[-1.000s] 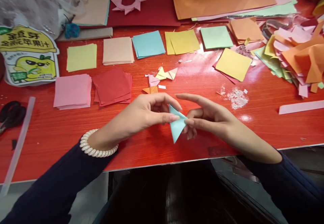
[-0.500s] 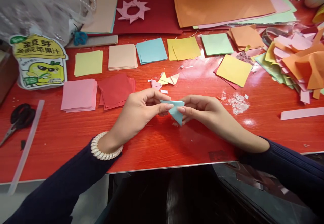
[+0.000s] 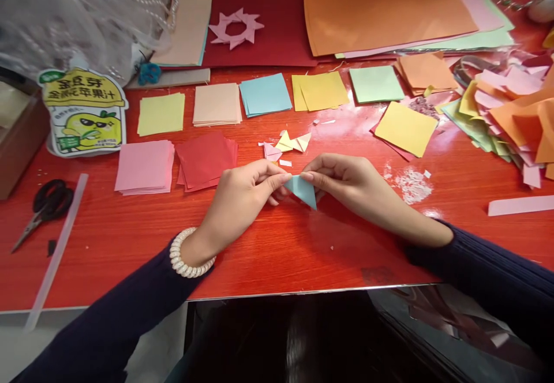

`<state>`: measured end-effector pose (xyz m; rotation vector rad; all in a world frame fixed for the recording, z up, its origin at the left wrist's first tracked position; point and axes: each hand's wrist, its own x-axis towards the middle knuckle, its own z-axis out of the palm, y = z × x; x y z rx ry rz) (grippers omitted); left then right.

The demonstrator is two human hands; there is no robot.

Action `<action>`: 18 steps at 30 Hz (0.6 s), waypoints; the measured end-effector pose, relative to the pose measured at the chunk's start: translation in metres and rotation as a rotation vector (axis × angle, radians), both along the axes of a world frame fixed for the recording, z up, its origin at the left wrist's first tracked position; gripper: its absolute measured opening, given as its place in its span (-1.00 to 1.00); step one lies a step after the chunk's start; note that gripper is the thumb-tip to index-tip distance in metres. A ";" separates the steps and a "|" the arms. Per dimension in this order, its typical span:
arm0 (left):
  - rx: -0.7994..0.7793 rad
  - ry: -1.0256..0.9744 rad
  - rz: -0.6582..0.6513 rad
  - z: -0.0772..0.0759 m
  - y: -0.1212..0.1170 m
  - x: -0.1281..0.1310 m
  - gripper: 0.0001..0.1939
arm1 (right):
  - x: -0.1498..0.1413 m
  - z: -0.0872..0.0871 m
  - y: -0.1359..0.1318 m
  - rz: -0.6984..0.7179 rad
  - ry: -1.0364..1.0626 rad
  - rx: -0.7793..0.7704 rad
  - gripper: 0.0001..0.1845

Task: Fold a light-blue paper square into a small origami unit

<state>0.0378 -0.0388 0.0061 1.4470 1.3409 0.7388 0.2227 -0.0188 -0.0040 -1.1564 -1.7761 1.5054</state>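
Observation:
A small folded light blue paper triangle [image 3: 303, 190] is pinched between both hands just above the red table [image 3: 277, 244]. My left hand [image 3: 244, 195] grips its left corner with thumb and forefinger; a white bead bracelet [image 3: 186, 256] circles that wrist. My right hand [image 3: 346, 184] pinches the top right edge with its fingers curled. Just beyond the hands lie several small folded paper pieces [image 3: 285, 143] in pink, yellow and cream.
Stacks of paper squares lie behind: pink [image 3: 145, 166], red [image 3: 205, 158], yellow-green [image 3: 161, 113], beige [image 3: 217, 104], blue [image 3: 265, 94], yellow [image 3: 320, 90], green [image 3: 375, 83]. Scissors [image 3: 45, 204] and a juice pouch [image 3: 84, 112] sit left. Paper scraps [image 3: 511, 112] pile right. A pink paper star ring [image 3: 236, 27] lies far back.
The blue piece has been turned and folded smaller, and lowered toward the table. My right hand went from loosely extended fingers to a tight pinch. The view shifted slightly, so the table appears lower.

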 end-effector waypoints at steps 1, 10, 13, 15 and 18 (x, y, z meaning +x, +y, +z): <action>0.022 0.052 -0.002 0.000 -0.001 0.000 -0.80 | 0.000 0.000 0.000 0.001 -0.031 0.026 -0.81; 0.387 0.474 -0.151 0.001 -0.003 -0.003 -0.70 | 0.000 0.004 -0.002 0.020 -0.195 0.142 -0.73; 0.481 0.512 -0.155 -0.001 -0.003 -0.005 -0.70 | 0.001 0.005 -0.002 0.010 -0.197 0.136 -0.72; 0.475 0.501 -0.175 -0.001 -0.003 -0.006 -0.70 | 0.000 0.005 -0.001 0.006 -0.224 0.160 -0.72; 0.462 0.471 -0.160 -0.002 -0.002 -0.005 -0.75 | 0.001 0.006 0.000 -0.001 -0.275 0.211 -0.71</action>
